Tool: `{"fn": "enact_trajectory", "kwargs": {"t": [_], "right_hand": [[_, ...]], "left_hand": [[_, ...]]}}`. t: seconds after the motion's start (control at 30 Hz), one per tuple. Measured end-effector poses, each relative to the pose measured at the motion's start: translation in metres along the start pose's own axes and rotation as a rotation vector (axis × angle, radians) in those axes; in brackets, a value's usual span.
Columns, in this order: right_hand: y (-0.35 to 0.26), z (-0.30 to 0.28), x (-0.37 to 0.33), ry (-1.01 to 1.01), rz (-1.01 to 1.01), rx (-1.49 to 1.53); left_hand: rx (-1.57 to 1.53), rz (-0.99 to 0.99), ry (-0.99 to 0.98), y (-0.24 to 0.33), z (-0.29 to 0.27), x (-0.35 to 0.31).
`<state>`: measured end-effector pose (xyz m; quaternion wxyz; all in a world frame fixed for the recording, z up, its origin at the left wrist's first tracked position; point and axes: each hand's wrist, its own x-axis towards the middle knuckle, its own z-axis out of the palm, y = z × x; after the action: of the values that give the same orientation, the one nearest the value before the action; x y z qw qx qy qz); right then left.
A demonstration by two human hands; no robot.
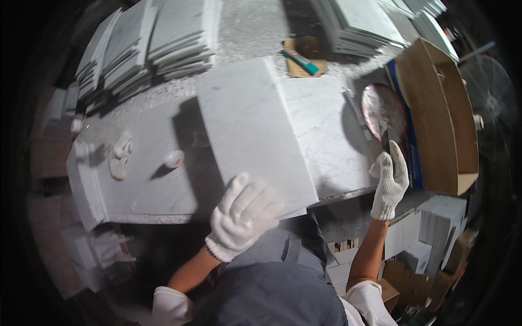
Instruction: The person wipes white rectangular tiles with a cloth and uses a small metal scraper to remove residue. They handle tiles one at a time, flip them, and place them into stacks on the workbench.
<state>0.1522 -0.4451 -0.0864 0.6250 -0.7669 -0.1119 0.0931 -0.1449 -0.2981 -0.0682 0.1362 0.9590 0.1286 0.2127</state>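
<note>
A pale marble slab (250, 122) sits aslant over the middle of the table (144, 193), its near end at the front edge and a dark shadow along its left side. The gloved left hand (246, 217) is at the slab's near left corner, palm down; it is blurred, so whether its grip closes on the edge cannot be told. The gloved right hand (390, 182) has its grip closed around a dark narrow tool (385, 140), pointed over a round red-rimmed dish (375, 103). Just right of the dish stands an open cardboard box (435, 119). Left of the slab lie a small white rounded object (174, 159) and a crumpled white cloth (118, 165). Beyond it, a green packet (302, 62) rests on brown cardboard (296, 45), between a left group of stacked slabs (182, 27) and a right stack (361, 22).
</note>
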Motion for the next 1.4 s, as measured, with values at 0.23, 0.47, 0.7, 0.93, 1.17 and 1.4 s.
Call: {"fn": "enact_trajectory", "kwargs": {"t": [0.23,0.47,0.7,0.93,1.17,1.4], "right_hand": [[-0.005,-0.017,0.034,-0.004,-0.038,-0.244],[0.002,-0.010,0.052,-0.006,-0.098,-0.467],[-0.001,-0.009,0.052,-0.085,-0.033,-0.391],[0.016,-0.013,0.060,-0.135,0.087,-0.193],[0.019,-0.017,0.060,-0.103,0.096,-0.082],[0.009,-0.021,0.048,-0.088,0.059,-0.018]], "left_hand": [[0.046,0.057,0.060,-0.016,-0.007,-0.015],[0.010,0.028,0.060,-0.023,-0.012,-0.019],[0.012,0.022,0.114,-0.021,-0.006,-0.020],[0.041,0.016,0.106,-0.020,-0.007,-0.018],[0.038,0.019,0.124,-0.020,-0.005,-0.020],[0.003,0.014,0.092,-0.023,-0.005,-0.020]]}}
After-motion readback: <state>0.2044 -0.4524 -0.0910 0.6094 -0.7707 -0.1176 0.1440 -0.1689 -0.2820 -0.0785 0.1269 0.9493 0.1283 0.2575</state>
